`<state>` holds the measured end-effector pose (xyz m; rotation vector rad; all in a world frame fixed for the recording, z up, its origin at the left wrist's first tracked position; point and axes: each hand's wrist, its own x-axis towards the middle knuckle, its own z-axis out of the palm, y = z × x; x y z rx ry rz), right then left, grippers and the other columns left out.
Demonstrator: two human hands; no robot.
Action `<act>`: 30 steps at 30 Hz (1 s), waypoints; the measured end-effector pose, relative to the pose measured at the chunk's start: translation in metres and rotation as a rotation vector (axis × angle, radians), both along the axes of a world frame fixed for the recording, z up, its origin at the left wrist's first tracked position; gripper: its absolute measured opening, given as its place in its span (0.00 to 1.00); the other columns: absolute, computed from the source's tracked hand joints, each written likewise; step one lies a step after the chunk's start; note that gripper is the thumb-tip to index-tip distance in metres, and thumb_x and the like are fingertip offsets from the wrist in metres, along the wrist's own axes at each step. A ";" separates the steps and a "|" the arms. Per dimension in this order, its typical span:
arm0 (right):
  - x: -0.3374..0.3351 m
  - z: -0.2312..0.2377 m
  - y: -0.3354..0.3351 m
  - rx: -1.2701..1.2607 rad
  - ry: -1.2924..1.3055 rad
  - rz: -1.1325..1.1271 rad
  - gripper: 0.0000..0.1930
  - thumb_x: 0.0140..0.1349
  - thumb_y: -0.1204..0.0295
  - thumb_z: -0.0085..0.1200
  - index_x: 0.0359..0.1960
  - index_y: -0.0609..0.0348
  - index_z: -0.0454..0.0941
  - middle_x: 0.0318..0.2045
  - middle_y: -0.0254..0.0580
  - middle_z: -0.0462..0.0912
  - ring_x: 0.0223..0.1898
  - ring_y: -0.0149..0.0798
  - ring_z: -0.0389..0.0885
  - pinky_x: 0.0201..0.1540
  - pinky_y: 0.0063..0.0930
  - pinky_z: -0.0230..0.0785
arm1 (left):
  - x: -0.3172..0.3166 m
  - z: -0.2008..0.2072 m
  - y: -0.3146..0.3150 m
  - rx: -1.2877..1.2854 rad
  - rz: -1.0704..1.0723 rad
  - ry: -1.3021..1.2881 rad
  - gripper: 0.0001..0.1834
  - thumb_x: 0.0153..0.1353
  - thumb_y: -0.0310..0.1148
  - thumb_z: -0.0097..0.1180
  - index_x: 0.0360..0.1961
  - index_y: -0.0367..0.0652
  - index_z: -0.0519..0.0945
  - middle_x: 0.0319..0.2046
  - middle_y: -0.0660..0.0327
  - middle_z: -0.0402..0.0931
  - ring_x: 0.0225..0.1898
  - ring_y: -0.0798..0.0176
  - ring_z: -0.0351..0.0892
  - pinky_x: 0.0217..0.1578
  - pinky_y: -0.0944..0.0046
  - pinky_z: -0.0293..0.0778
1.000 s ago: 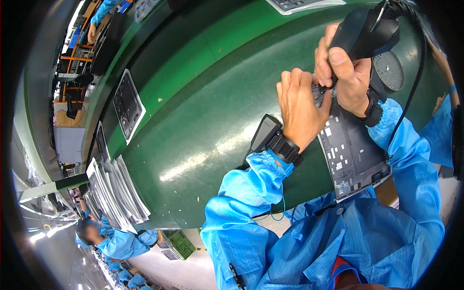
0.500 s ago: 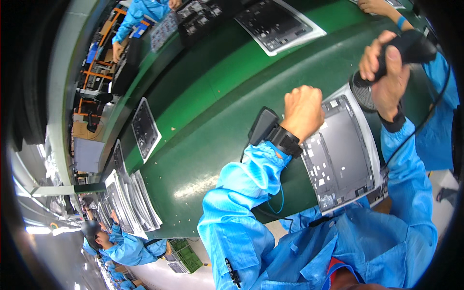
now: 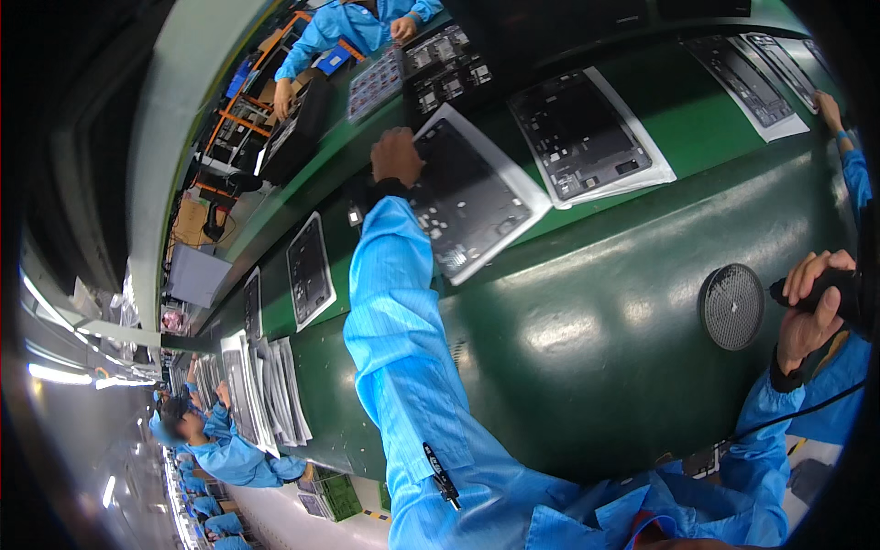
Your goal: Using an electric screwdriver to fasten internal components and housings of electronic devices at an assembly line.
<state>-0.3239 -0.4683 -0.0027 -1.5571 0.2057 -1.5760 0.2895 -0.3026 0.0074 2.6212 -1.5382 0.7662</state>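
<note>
My left hand (image 3: 396, 156) reaches far across the bench, its fingers closed at the upper left edge of a dark tablet housing (image 3: 463, 197). This housing lies at an angle with a white sheet under it, over the bright green strip. The fingertips are partly hidden. At the right, my right hand (image 3: 811, 302) grips a black corded handheld tool (image 3: 839, 293), whose far end runs into the dark rim of the picture. Beside that hand is a round perforated disc (image 3: 733, 307) on the green bench (image 3: 587, 367).
More housings on white sheets lie along the strip: a near one (image 3: 587, 137), others (image 3: 742, 87) at right, a small one (image 3: 312, 270) at left. A stack of sheeted panels (image 3: 275, 390) stands near a co-worker. Another person's hand (image 3: 830, 110) shows at right, a co-worker's sleeves (image 3: 321, 37) at top.
The housing in front of me has left that spot; one now lies under my left hand, which went forward and left. My right hand, with the tool, appears lower and farther right, clear of the disc.
</note>
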 end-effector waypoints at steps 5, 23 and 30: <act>0.000 -0.005 -0.008 0.031 0.057 -0.075 0.24 0.72 0.51 0.49 0.55 0.60 0.65 0.21 0.35 0.66 0.18 0.28 0.64 0.22 0.23 0.61 | 0.026 -0.022 -0.020 0.074 0.085 -0.122 0.16 0.47 0.29 0.69 0.39 0.45 0.81 0.44 0.60 0.81 0.52 0.52 0.78 0.50 0.45 0.72; 0.017 0.008 0.010 0.091 -0.002 0.042 0.16 0.75 0.64 0.49 0.54 0.62 0.66 0.23 0.35 0.69 0.21 0.25 0.66 0.24 0.20 0.61 | -0.237 -0.008 -0.085 0.124 -0.606 0.536 0.12 0.48 0.30 0.65 0.32 0.34 0.80 0.34 0.45 0.82 0.42 0.41 0.83 0.45 0.50 0.78; 0.013 0.016 0.015 0.099 0.025 0.025 0.13 0.75 0.68 0.49 0.53 0.63 0.67 0.22 0.33 0.71 0.21 0.24 0.68 0.24 0.20 0.63 | -0.251 0.008 -0.055 0.158 -0.533 0.540 0.09 0.46 0.26 0.59 0.30 0.33 0.79 0.30 0.42 0.82 0.37 0.39 0.84 0.39 0.48 0.79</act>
